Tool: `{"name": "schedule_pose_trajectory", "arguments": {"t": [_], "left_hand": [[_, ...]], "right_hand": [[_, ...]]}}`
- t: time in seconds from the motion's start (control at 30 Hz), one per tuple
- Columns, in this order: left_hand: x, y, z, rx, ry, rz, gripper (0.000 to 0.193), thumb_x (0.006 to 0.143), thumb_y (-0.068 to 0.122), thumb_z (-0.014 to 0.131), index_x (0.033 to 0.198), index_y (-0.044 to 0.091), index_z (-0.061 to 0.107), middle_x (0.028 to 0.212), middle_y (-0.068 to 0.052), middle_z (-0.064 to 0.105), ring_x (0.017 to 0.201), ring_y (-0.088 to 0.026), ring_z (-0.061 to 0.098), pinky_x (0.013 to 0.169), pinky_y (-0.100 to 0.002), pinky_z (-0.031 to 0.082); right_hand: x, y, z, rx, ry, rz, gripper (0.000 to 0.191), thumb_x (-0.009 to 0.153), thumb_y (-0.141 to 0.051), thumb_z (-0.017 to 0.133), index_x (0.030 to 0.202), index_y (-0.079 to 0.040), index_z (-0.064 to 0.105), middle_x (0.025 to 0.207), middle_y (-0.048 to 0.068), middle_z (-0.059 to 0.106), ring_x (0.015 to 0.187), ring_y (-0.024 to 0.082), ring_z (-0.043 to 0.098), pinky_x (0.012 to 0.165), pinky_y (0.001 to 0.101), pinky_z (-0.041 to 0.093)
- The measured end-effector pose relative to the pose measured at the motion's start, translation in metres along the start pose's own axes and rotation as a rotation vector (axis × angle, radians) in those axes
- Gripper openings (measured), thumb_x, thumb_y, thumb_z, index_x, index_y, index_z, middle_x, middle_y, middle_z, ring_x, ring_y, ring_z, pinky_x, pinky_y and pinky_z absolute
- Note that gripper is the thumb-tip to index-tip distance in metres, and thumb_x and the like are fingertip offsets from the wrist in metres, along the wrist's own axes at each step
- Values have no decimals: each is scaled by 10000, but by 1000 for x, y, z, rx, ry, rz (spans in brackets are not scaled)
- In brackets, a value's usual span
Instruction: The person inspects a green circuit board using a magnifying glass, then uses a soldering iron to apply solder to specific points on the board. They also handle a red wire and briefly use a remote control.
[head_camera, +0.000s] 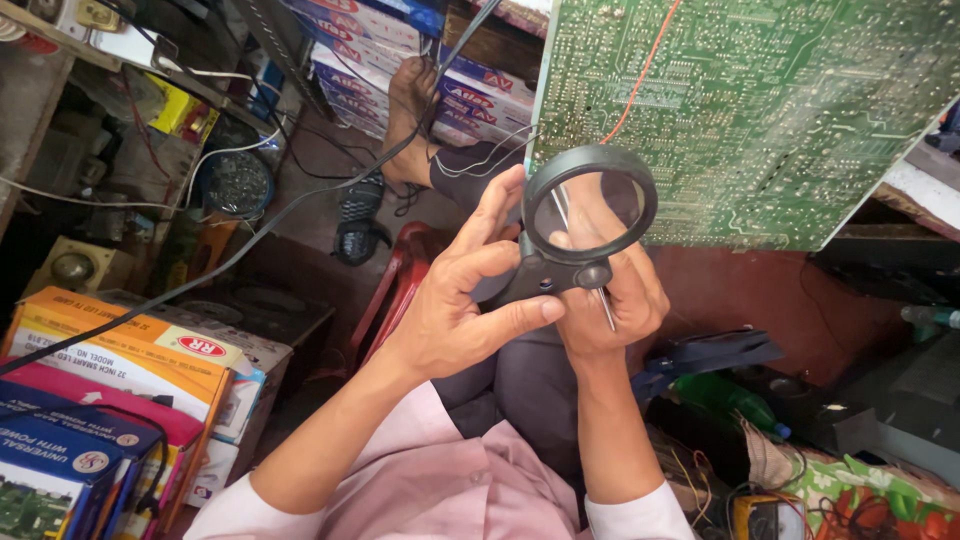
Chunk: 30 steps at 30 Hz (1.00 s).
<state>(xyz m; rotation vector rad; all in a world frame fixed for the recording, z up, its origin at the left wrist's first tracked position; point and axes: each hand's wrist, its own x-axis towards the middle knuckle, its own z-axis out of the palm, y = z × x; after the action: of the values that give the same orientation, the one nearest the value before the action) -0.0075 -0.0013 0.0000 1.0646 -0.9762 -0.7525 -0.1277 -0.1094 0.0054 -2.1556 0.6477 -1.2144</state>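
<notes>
Both hands are up in front of the chest, meeting around a black plastic round-framed magnifying glass (588, 215). The left hand (460, 300) has it: thumb pressed along the lower side of the dark handle, index and middle fingers (497, 210) stretched up against the left rim of the ring, so those fingers are closed on the magnifier. The handle runs down and left from the ring into that palm, and the lens sits at the upper right, facing the camera.

The right hand (612, 300) sits just behind and below the lens, partly seen through it. Its fingers are pinched narrow on a thin silver metal rod (603, 300), some slim tool whose kind I can't make out. The rod's long axis is nearly upright, leaning a little, its lower end poking out below the hand and its upper part crossing behind the lens.

Just above the ring hangs a large green printed circuit board (760, 110), solder side towards us, with a thin orange wire (640, 75) trailing across it. So the lens lies between the eye and the rod, the board close beyond.
</notes>
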Motion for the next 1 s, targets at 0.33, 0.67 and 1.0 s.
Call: {"name": "schedule_pose_trajectory", "arguments": {"t": [0.33,0.67,1.0], "left_hand": [[-5,1,-3,53,-4,-57,347,913,167,828,1151,-48,696,1731,-270,227,1573,-362,411,1283,-448,357],[-4,-1,-4,17,-8,-38,342,931,155,820,1159,-64,688,1738,-263,238,1555,-323,444,1285,-429,364],[-3,1,-4,6,-6,-40,336,931,159,822,1137,-69,685,1733,-258,246,1544,-316,459,1277,-425,380]], "right_hand": [[-4,1,1,-40,-26,-13,230,905,15,769,1132,17,739,1220,194,738,1083,279,766,900,324,610],[-5,2,6,-10,-24,13,247,910,-16,797,1152,-2,746,1207,178,741,1036,252,772,900,334,614],[-4,2,7,48,-42,-6,247,951,-9,746,1198,-21,748,1300,175,720,1103,259,763,932,318,621]]}}
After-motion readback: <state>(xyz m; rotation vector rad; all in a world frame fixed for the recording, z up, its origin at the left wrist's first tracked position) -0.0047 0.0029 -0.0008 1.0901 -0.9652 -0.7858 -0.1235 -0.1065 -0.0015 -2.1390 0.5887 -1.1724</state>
